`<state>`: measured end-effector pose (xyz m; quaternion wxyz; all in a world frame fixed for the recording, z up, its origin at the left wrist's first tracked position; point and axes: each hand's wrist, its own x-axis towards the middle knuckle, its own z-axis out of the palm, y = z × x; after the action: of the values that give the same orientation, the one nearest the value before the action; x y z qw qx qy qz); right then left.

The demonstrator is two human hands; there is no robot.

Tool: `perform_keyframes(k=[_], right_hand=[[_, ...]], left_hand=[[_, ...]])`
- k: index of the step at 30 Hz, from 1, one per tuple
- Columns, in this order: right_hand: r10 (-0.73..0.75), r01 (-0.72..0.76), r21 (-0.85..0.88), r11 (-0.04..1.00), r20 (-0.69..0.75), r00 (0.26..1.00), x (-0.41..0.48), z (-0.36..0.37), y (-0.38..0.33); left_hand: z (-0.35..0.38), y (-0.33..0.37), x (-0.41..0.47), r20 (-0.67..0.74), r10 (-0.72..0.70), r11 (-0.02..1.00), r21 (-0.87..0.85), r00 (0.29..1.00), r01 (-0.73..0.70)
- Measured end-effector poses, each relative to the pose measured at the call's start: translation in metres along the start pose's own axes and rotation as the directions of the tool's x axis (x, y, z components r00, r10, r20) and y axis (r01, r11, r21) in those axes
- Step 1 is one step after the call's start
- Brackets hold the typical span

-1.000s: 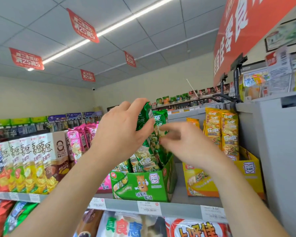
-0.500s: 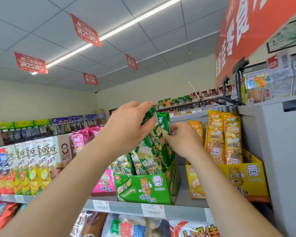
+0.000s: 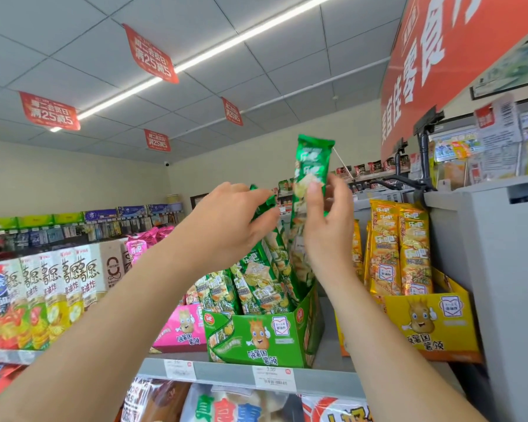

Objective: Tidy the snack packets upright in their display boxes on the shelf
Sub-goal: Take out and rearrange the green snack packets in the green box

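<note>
Right hand (image 3: 326,229) pinches one green packet (image 3: 310,178) raised above green display box (image 3: 258,333); left hand (image 3: 226,229) grips the leaning packets (image 3: 262,269). Risk: row slumps if left lets go early

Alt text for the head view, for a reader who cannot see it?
A right hand lifts one green snack packet upright above its green display box while the left hand grips the packets inside; pink and yellow boxes flank it.

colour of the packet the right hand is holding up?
Green, with pale chip pictures on it. The packet, pinched in the right hand, shows in the head view.
</note>
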<state>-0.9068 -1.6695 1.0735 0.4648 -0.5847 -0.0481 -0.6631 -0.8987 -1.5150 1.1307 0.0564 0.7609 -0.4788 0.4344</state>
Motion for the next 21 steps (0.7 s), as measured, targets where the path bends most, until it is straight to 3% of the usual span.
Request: perform_keyframes(k=[6, 11, 17, 21], right_hand=[[-0.181, 0.188, 0.154, 0.970, -0.056, 0.982, 0.012, -0.024, -0.044], [-0.168, 0.159, 0.190, 0.969, 0.031, 0.985, -0.014, -0.053, -0.054], [0.029, -0.100, 0.293, 0.951, 0.239, 0.971, -0.060, -0.083, -0.055], [0.159, -0.322, 0.347, 0.881, 0.424, 0.892, -0.086, -0.099, -0.053]], left_hand=[[0.009, 0.001, -0.016, 0.034, -0.019, 0.992, 0.126, 0.999, 0.014], [0.010, 0.004, -0.017, -0.033, -0.002, 0.996, 0.087, 0.999, 0.005], [0.006, 0.013, -0.018, -0.069, -0.056, 0.998, -0.023, 0.996, 0.054], [-0.005, 0.032, -0.033, -0.311, -0.051, 0.979, -0.205, 0.949, -0.015]])
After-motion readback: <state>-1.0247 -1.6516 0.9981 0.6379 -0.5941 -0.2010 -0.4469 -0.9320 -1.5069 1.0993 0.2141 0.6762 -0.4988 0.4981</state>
